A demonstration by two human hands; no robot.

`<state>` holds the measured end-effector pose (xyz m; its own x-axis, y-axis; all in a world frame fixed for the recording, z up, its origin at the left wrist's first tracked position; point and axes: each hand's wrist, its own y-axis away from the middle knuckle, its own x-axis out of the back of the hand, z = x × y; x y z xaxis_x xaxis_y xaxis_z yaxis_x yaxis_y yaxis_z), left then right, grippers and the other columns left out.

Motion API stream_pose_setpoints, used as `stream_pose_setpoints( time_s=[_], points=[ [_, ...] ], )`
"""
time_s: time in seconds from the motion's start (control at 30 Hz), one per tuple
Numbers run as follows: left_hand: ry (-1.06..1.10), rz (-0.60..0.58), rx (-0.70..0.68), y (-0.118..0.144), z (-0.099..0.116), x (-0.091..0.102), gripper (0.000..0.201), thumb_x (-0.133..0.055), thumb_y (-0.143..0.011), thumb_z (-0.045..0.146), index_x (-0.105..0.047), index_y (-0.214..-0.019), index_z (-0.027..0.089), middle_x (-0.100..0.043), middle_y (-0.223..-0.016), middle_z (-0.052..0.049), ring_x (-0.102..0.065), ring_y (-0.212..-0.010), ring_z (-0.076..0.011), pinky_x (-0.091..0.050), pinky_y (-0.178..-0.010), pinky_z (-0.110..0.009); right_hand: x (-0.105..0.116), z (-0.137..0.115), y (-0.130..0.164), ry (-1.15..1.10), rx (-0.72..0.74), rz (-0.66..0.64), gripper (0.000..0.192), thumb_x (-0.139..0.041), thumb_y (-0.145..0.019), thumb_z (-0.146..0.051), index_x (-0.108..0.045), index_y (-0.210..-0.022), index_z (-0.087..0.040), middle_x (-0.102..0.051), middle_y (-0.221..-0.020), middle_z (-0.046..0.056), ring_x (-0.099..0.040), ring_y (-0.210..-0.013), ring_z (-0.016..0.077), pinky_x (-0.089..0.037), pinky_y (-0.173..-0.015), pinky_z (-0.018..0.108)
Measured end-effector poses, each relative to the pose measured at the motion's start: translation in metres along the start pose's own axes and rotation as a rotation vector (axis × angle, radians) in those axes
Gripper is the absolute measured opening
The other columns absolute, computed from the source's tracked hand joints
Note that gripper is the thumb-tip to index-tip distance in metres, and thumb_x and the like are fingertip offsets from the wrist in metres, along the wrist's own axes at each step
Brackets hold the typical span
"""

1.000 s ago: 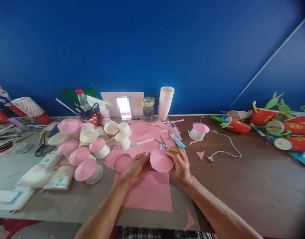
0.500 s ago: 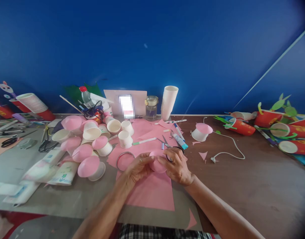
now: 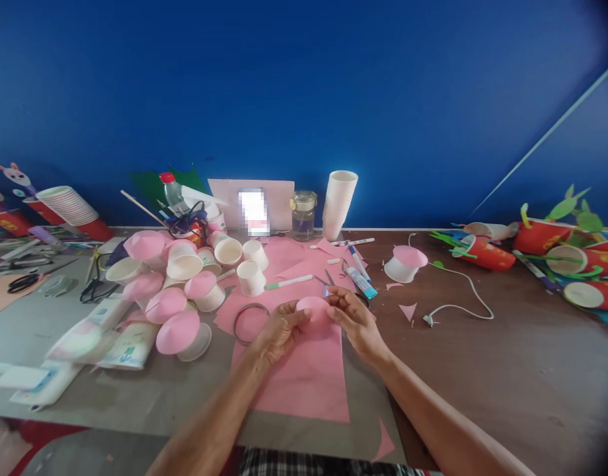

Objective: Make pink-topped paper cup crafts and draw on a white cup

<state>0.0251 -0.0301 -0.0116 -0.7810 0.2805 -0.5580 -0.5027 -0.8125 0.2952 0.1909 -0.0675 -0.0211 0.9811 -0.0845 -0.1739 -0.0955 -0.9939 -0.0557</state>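
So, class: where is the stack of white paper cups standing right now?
In the head view, the stack of white cups stands at the back of the table against the blue wall, just right of the glass jar.

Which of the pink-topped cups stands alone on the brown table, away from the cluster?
The pink-topped cup right of the glue stick, beside the white cable; all others crowd together at left.

Cup pile (image 3: 178,291) blocks left; scissors (image 3: 328,281), glue tube (image 3: 361,281) ahead; table (image 3: 507,370) right free.
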Motion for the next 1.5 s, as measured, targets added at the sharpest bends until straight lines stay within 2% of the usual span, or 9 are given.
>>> stream_pose_setpoints(
  time_s=[0.13, 0.2, 0.3, 0.43, 0.67, 0.93, 1.07, 1.2, 1.5],
  points=[
    [0.008, -0.07, 0.01, 0.0, -0.002, 0.002, 0.025, -0.084, -0.061, 0.027, -0.065, -0.07, 0.012, -0.056, -0.062, 0.001, -0.049, -0.062, -0.0085, -0.04, -0.063, -0.022, -0.008, -0.001, 0.001, -0.07, -0.087, -0.023, 0.049, -0.075, -0.069, -0.039, -0.055, -0.11, -0.021, -0.056, -0.073, -0.003, -0.053, -0.065, 0.0127, -0.043, -0.062, 0.025],
    [0.042, -0.058, 0.0, 0.0, -0.003, 0.004, 0.026, -0.083, -0.063, 0.028, -0.062, -0.065, 0.012, -0.055, -0.061, 0.002, -0.047, -0.059, -0.0075, -0.04, -0.061, -0.022, -0.009, -0.003, 0.002, -0.101, -0.121, -0.027, 0.048, -0.075, -0.067, -0.036, -0.056, -0.108, -0.022, -0.051, -0.069, -0.005, -0.049, -0.061, 0.0112, -0.04, -0.059, 0.024],
    [0.093, 0.006, 0.002, -0.001, -0.002, 0.005, 0.032, -0.084, -0.061, 0.028, -0.056, -0.057, 0.013, -0.05, -0.056, 0.004, -0.042, -0.054, -0.005, -0.037, -0.056, -0.02, -0.006, -0.007, 0.003, -0.139, -0.174, -0.056, 0.047, -0.075, -0.066, -0.034, -0.057, -0.107, -0.021, -0.05, -0.069, -0.005, -0.048, -0.062, 0.0108, -0.039, -0.059, 0.023],
    [0.067, 0.015, 0.102, 0.001, 0.0, 0.002, 0.03, -0.086, -0.057, 0.021, -0.058, -0.06, 0.012, -0.053, -0.058, 0.003, -0.046, -0.055, -0.0055, -0.037, -0.056, -0.02, -0.002, -0.01, 0.004, -0.131, -0.223, -0.123, 0.049, -0.075, -0.066, -0.034, -0.057, -0.11, -0.021, -0.052, -0.072, -0.003, -0.049, -0.063, 0.0115, -0.039, -0.06, 0.023],
    [0.167, 0.052, -0.075, -0.002, 0.002, 0.002, 0.031, -0.084, -0.06, 0.024, -0.055, -0.057, 0.014, -0.051, -0.058, 0.004, -0.044, -0.056, -0.0062, -0.038, -0.057, -0.02, -0.006, -0.011, 0.004, -0.257, -0.205, -0.081, 0.058, -0.077, -0.065, -0.036, -0.053, -0.117, -0.024, -0.058, -0.079, -0.001, -0.055, -0.074, 0.0161, -0.043, -0.071, 0.028],
    [0.162, 0.007, -0.008, 0.001, -0.001, 0.003, 0.022, -0.078, -0.07, 0.029, -0.064, -0.066, 0.013, -0.057, -0.059, 0.001, -0.051, -0.062, -0.0118, -0.04, -0.065, -0.026, -0.006, -0.012, 0.004, -0.292, -0.303, -0.057, 0.059, -0.081, -0.063, -0.029, -0.057, -0.116, -0.025, -0.061, -0.077, -0.002, -0.055, -0.073, 0.014, -0.041, -0.07, 0.025],
    [0.213, 0.049, -0.034, 0.0, 0.0, 0.003, 0.025, -0.081, -0.065, 0.022, -0.058, -0.062, 0.013, -0.051, -0.058, 0.004, -0.045, -0.057, -0.0075, -0.038, -0.058, -0.021, -0.004, -0.01, 0.005, -0.275, -0.236, -0.041, 0.053, -0.079, -0.066, -0.036, -0.06, -0.115, -0.026, -0.065, -0.089, 0.0, -0.057, -0.082, 0.0174, -0.042, -0.075, 0.028],
    [0.27, 0.115, -0.107, -0.001, 0.002, 0.002, 0.029, -0.081, -0.066, 0.023, -0.054, -0.06, 0.015, -0.048, -0.059, 0.005, -0.044, -0.057, -0.0076, -0.04, -0.057, -0.02, -0.002, -0.004, 0.003, -0.251, -0.144, 0.002, 0.05, -0.079, -0.068, -0.04, -0.062, -0.114, -0.028, -0.064, -0.105, 0.002, -0.056, -0.097, 0.0198, -0.043, -0.083, 0.03],
    [0.246, 0.068, -0.156, 0.0, 0.004, 0.0, 0.031, -0.078, -0.069, 0.022, -0.05, -0.057, 0.016, -0.045, -0.057, 0.005, -0.04, -0.055, -0.0067, -0.038, -0.055, -0.02, -0.002, 0.0, 0.001, -0.246, -0.143, -0.047, 0.057, -0.079, -0.069, -0.041, -0.059, -0.12, -0.026, -0.068, -0.105, 0.005, -0.06, -0.099, 0.0224, -0.044, -0.084, 0.033]
  ],
)
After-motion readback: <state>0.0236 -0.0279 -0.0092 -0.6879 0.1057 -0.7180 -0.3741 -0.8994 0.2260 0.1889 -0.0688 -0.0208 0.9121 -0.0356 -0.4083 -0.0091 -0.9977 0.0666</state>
